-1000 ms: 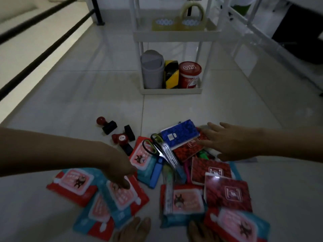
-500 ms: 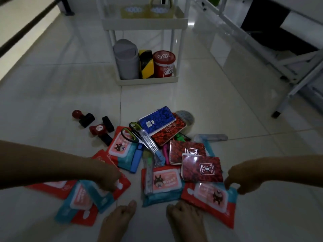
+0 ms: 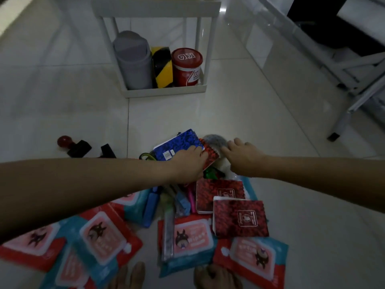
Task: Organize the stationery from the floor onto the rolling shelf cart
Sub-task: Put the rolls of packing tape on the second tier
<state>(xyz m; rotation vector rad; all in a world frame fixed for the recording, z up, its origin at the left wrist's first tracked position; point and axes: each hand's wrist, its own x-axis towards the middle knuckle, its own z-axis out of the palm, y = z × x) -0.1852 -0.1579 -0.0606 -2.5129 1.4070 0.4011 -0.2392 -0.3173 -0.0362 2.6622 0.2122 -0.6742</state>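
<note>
A pile of stationery lies on the white tiled floor in front of the white rolling cart (image 3: 164, 91). My left hand (image 3: 190, 163) lies flat across a blue notebook (image 3: 177, 143) and the red spiral notebook (image 3: 211, 153) under it. My right hand (image 3: 243, 157) reaches in from the right with straight fingers, touching a grey round object (image 3: 214, 139) next to the red spiral notebook. Two more red notebooks (image 3: 239, 217) lie nearer me, among several red and teal wipes packs (image 3: 191, 238). Pens and green-handled scissors (image 3: 146, 156) are partly hidden under my left arm.
The cart's bottom shelf holds a grey bin (image 3: 133, 59), a yellow-black tape roll (image 3: 162, 67) and a red can (image 3: 186, 65). Two black stamps (image 3: 73, 146) lie to the left of the pile. A metal desk frame (image 3: 354, 80) stands at the right. My feet (image 3: 127, 276) are at the bottom edge.
Both hands left the wipes packs near me and moved forward to the far end of the pile. The left now lies on the blue and red notebooks, the right beside them.
</note>
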